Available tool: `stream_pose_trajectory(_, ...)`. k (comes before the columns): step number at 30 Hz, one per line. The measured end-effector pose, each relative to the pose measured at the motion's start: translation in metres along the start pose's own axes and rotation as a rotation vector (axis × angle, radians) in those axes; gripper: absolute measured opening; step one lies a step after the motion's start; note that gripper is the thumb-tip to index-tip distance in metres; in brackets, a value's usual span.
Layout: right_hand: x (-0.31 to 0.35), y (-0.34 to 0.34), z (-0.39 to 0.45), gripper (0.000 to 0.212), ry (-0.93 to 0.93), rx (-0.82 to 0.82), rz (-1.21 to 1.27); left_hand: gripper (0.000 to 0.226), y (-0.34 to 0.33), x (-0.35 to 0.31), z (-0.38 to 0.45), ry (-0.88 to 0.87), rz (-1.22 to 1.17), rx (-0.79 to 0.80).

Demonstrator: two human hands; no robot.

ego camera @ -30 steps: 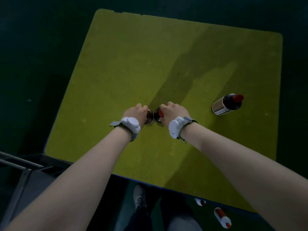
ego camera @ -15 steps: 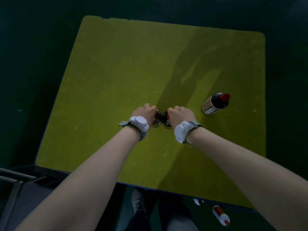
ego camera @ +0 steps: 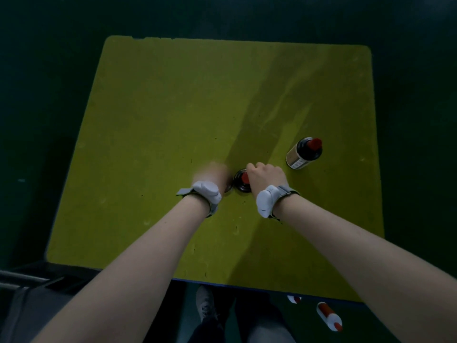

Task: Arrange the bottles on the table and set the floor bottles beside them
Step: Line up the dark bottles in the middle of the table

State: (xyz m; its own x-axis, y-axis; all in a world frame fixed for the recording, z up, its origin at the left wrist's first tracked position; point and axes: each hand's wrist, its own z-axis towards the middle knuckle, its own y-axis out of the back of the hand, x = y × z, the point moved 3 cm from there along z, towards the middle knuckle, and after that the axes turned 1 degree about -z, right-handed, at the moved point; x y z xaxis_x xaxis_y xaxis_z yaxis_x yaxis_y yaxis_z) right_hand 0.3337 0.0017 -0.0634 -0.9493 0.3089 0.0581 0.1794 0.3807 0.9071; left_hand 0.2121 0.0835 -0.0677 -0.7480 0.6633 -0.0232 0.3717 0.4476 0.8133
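On the yellow-green table (ego camera: 160, 134) my right hand (ego camera: 267, 178) is closed around the right side of an upright dark bottle with a red cap (ego camera: 241, 182). My left hand (ego camera: 212, 174) is blurred just left of it. It covers a second bottle (ego camera: 229, 189), of which only a dark sliver shows, so its grip is unclear. A third dark bottle with a red cap and tan label (ego camera: 304, 154) stands alone to the right. Two white-and-red bottles lie on the floor: one (ego camera: 330, 317) in full view, the other (ego camera: 294, 298) half hidden under the table's near edge.
The dark floor surrounds the table on all sides. My shoe (ego camera: 206, 305) and legs are below the near edge. A grey metal frame (ego camera: 22, 280) sits at the lower left. Both wrists carry white bands.
The view has shifted, so the table sits more squarely in frame. My left hand has gone blurry with motion beside its bottle. My right hand still holds the red-capped bottle.
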Motion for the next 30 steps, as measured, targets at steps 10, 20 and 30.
stream_pose_trajectory(10,-0.086,0.035,0.021,0.049,-0.331,-0.008,-0.369,0.031,0.019,-0.027,0.005,-0.086,0.107,0.038)
stream_pose_trajectory(20,-0.128,0.018,0.007,0.028,-0.33,-0.04,-0.243,0.035,0.01,-0.04,0.005,-0.117,0.128,0.076)
stream_pose_trajectory(30,-0.105,0.012,-0.012,0.022,-0.174,-0.025,-0.153,0.042,0.007,-0.036,-0.001,-0.111,0.085,0.088)
